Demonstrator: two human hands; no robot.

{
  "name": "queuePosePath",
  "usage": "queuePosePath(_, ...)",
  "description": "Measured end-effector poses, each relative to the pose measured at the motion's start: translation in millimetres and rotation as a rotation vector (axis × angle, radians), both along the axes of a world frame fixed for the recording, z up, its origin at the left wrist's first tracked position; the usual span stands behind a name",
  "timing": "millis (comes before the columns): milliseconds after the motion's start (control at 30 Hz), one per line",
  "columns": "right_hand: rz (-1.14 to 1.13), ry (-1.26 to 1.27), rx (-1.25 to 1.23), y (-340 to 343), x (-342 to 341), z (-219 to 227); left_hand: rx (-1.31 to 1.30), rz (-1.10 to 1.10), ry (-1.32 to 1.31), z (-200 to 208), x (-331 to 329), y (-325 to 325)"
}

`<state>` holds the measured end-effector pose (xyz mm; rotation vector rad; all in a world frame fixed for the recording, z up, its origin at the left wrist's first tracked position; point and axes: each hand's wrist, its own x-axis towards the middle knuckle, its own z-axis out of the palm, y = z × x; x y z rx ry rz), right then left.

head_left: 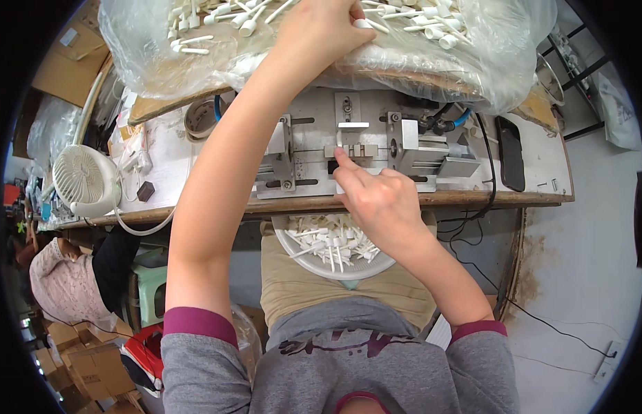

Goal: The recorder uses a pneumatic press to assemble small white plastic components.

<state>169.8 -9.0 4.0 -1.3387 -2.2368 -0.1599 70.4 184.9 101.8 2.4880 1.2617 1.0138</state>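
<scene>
My left hand (321, 31) reaches to the pile of small white plastic scoops (431, 21) on clear plastic sheeting. Its fingers are closed around a white scoop (363, 24), partly hidden by the hand. Below it, my right hand (380, 200) is at a metal fixture (362, 150) with a slotted block. Its index finger is stretched out and touches a white stick-like part (339, 138) standing at the block; the other fingers curl loosely. Between my thighs, a round white bowl (286, 243) holds many more scoops.
Metal clamp units (414, 145) flank the fixture, the left one partly behind my forearm. A white fan (85, 176) and a tape roll (200, 119) are on the left, a dark phone (509, 153) on the right. Black cables (488, 172) hang over the bench edge. Another person (69, 279) sits at far left.
</scene>
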Motion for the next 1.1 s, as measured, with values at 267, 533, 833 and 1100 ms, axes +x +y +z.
queuePosePath(267,0.045,-0.049,-0.303,29.4,12.4,55.4,0.103,-0.161,-0.260,1.9,-68.8,-100.8)
queuePosePath(533,-0.389,0.022,0.054,197.1,51.4,114.3,0.094,-0.169,0.124,-63.1,-76.9,-180.6)
queuePosePath(833,-0.128,-0.072,-0.027,182.8,47.4,100.7,0.096,-0.124,0.242,-94.5,-59.3,-167.6)
queuePosePath(1100,0.201,0.020,0.409,83.6,55.0,81.2,0.022,-0.107,0.257,-88.1,-61.6,-164.6)
